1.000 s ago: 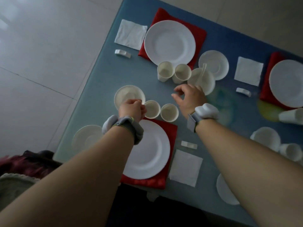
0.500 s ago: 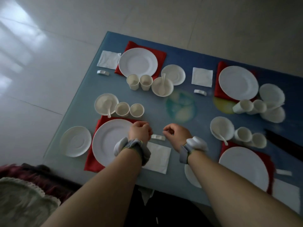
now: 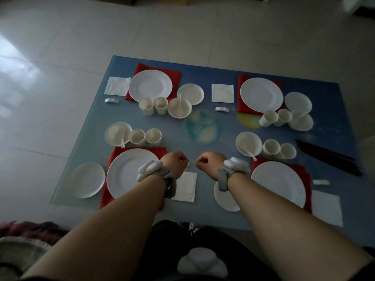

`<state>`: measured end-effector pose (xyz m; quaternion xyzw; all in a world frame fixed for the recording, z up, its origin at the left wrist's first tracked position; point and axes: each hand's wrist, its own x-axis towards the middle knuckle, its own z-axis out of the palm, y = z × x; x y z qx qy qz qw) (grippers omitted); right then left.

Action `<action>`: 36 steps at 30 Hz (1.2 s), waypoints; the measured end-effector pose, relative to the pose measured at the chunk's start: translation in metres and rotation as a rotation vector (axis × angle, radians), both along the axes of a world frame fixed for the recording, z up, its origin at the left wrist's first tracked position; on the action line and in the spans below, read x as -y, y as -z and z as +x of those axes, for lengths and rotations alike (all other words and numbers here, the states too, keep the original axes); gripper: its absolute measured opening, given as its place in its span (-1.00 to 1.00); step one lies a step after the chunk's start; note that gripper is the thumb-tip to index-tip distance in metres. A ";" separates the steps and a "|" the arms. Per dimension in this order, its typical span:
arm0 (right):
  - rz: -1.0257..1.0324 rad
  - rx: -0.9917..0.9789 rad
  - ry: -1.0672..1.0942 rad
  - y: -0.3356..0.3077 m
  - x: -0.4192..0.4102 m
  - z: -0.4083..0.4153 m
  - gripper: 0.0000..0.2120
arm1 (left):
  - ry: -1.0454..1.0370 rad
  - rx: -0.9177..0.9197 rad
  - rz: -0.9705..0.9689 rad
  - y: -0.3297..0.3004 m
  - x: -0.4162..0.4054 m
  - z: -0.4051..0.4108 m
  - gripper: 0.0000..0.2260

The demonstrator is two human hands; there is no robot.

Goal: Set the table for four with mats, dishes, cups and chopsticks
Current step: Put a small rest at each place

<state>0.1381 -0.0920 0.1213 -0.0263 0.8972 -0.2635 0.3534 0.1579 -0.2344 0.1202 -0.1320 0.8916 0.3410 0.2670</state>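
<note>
The blue glass table [image 3: 91, 122] carries several place settings, each a white plate on a red mat: near left [image 3: 125, 173], near right [image 3: 278, 181], far left [image 3: 150, 85], far right [image 3: 261, 94]. Each has two cups [image 3: 145, 136] and a bowl with a spoon [image 3: 116, 132]. Dark chopsticks [image 3: 328, 158] lie bundled at the right edge. My left hand [image 3: 174, 162] and my right hand [image 3: 210, 162] hover side by side over the front middle, fingers curled into loose fists. A sliver of a white chopstick rest [image 3: 188, 163] peeks out beside my left knuckles.
White napkins lie by each setting, one [image 3: 186, 187] under my left wrist. Saucers sit at the near-left corner [image 3: 89, 179] and under my right forearm [image 3: 225, 197]. More chopstick rests [image 3: 111, 101] [image 3: 222, 109] [image 3: 320, 182] lie on the glass. Tiled floor surrounds the table.
Both hands drew back from the near-left cups toward the front middle and curled into fists. The view pulled back and now takes in the whole table.
</note>
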 end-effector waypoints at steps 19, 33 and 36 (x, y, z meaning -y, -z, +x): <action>0.059 -0.062 0.251 -0.013 -0.041 0.011 -0.82 | 0.224 -0.038 0.035 -0.008 -0.024 -0.035 -0.80; -0.050 -0.027 0.260 0.011 -0.130 -0.014 -0.83 | 0.099 0.049 0.048 0.009 -0.115 -0.060 -0.81; -0.091 -0.012 0.222 0.024 -0.166 -0.023 -0.78 | 0.053 0.077 0.014 0.013 -0.156 -0.067 -0.81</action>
